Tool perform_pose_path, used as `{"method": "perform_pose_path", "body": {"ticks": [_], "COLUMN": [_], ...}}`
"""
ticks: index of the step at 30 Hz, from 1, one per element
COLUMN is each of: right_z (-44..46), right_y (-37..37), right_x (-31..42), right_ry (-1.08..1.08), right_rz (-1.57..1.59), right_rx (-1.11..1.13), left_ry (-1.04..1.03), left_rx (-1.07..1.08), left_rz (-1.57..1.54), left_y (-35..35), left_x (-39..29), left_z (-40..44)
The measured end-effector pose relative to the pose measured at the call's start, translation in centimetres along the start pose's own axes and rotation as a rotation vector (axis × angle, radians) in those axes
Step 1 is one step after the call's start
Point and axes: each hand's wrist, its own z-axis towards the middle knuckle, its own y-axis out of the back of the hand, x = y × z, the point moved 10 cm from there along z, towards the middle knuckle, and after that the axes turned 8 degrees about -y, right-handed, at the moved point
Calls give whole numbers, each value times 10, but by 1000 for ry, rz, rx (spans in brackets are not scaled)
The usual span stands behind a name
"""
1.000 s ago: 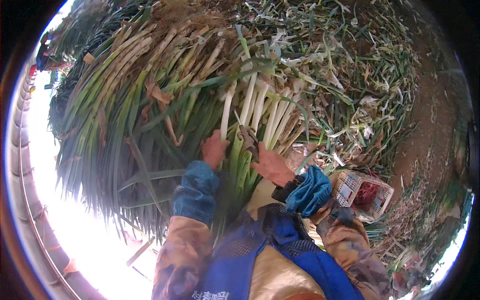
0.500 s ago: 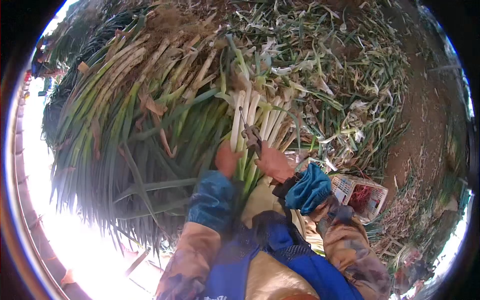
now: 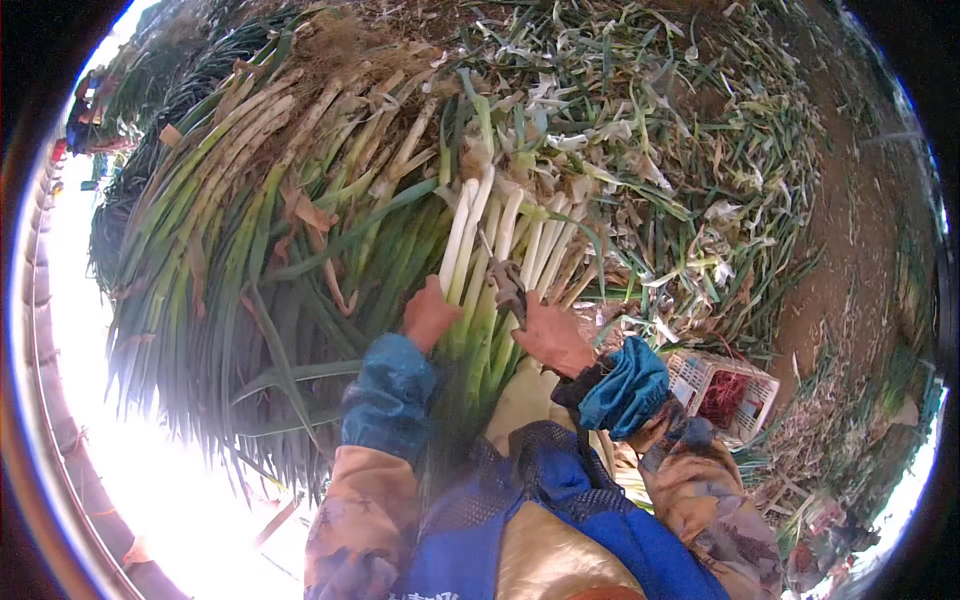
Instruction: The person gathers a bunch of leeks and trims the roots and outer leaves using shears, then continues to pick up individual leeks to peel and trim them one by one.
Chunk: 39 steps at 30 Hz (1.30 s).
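My left hand is closed around the lower part of white-stemmed green onions at the near edge of the pile. My right hand grips a dark hand tool with a thin pointed end, which lies over the stalks; its exact kind is unclear. Between and beyond the hands, several peeled white stems fan out, roots away from me. Their green leaves run down toward my lap. The fingers of my left hand are partly hidden by the stalks.
A heap of unpeeled green onions with earthy roots spreads on the left. Stripped leaves and skins cover the ground at the upper right. A white plastic basket holding red strands stands by my right forearm.
My left hand has shifted left and slightly up, and the white stems by it have spread to the left. My right hand with the tool has moved only slightly.
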Motion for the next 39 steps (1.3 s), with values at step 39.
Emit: {"method": "perform_pose_path", "body": {"ticks": [39], "right_z": [54], "right_y": [3], "right_x": [-19], "right_ry": [-52], "right_rz": [28], "right_rx": [-123], "left_ry": [-79], "left_rx": [-294], "left_rz": [51], "left_y": [-54], "left_x": [-28], "left_z": [-19]}}
